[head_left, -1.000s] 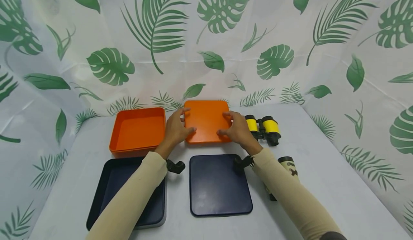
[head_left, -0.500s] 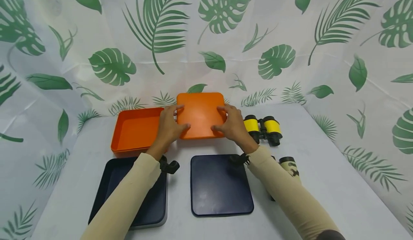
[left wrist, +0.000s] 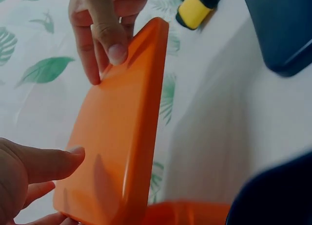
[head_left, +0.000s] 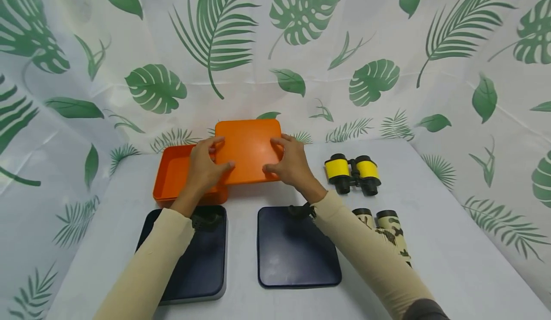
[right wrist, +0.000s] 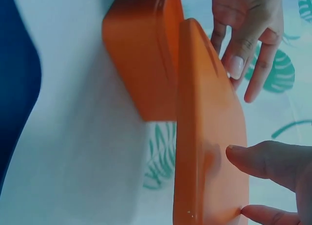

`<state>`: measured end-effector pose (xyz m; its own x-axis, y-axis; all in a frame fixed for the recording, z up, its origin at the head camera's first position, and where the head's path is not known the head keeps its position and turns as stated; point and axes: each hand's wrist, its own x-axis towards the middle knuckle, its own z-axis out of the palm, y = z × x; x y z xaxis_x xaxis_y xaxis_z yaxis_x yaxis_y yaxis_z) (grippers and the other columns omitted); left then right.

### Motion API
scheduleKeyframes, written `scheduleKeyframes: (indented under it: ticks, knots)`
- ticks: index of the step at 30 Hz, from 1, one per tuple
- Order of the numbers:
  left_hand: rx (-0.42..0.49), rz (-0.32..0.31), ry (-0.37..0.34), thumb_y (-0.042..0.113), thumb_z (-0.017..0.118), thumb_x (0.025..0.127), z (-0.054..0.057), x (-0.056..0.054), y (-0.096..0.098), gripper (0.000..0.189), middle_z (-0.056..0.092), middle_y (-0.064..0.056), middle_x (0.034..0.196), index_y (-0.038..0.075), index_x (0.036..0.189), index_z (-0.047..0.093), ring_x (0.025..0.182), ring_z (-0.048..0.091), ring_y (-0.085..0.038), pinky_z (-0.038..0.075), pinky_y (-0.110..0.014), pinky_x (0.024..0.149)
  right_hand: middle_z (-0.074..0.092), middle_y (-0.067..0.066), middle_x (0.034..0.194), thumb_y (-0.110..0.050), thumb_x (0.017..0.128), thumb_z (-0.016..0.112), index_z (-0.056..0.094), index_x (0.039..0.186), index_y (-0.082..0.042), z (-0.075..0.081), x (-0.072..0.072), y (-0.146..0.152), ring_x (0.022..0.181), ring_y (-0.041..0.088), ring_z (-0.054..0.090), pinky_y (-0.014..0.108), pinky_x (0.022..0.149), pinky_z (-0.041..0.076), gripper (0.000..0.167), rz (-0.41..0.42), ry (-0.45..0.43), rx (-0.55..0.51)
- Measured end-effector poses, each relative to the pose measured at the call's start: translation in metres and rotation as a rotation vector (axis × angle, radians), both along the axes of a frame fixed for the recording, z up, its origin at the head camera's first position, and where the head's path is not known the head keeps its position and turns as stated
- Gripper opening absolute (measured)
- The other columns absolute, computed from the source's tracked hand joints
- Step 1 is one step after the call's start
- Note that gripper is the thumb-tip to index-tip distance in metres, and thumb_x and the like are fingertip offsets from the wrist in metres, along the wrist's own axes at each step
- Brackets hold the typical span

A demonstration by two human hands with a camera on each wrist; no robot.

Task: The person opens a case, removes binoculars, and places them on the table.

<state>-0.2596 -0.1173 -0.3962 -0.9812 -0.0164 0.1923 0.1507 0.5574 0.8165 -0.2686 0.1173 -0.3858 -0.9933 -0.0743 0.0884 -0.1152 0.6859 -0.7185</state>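
An orange lid (head_left: 248, 150) is held up off the table between both hands, its flat top facing the head camera. My left hand (head_left: 202, 168) grips its left edge, thumb on top and fingers at the rim. The right hand (head_left: 293, 163) pinches the opposite edge in the same way. In the left wrist view the lid (left wrist: 109, 132) looks tilted. The open orange box (head_left: 171, 172) stands behind my left hand, and the lid overlaps its right part in the head view. Seen from the right wrist, the box (right wrist: 139, 54) lies just beyond the lid.
A navy box (head_left: 202, 262) stands at the front left, partly under my left sleeve. Beside it lies a flat navy lid (head_left: 297, 253). Yellow-and-black binoculars (head_left: 337, 169) are at the right, with camouflage binoculars (head_left: 391, 224) nearer, partly covered by my right sleeve.
Both hands have raised the orange lid and carried it left, from the middle of the table to partly over the orange box. More of the camouflage binoculars shows.
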Motion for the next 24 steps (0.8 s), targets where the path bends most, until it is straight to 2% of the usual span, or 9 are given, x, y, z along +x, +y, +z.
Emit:
scheduleKeyframes:
  ticks: [7,14,24]
  knots:
    - [0.000,0.030,-0.015,0.014,0.083,0.092,0.004,0.005,-0.033,0.068,0.054,-0.015,0.155,0.011,0.154,0.056,0.137,0.051,-0.038,0.049,-0.053,0.115,0.037,0.015,0.170,-0.020,0.084,0.093,0.057,0.154,-0.013,0.001,0.000,-0.034,0.157,0.039,0.029,0.053,0.126,0.037,0.079,0.032,-0.029,0.000]
    - [-0.046,0.046,-0.082,0.019,0.081,0.096,0.009,0.013,-0.065,0.069,0.050,-0.017,0.159,0.012,0.157,0.052,0.140,0.049,-0.041,0.045,-0.057,0.118,0.038,0.013,0.170,-0.019,0.083,0.093,0.057,0.155,-0.014,-0.002,-0.001,-0.064,0.156,0.037,0.031,0.048,0.125,0.040,0.081,0.055,-0.077,-0.009]
    - [-0.081,0.081,-0.180,0.025,0.080,0.097,0.008,0.016,-0.101,0.071,0.048,-0.023,0.159,0.016,0.160,0.049,0.144,0.045,-0.043,0.043,-0.061,0.117,0.038,0.012,0.169,-0.017,0.081,0.094,0.058,0.153,-0.014,-0.010,-0.001,-0.103,0.155,0.034,0.032,0.042,0.122,0.044,0.081,0.097,-0.115,-0.011]
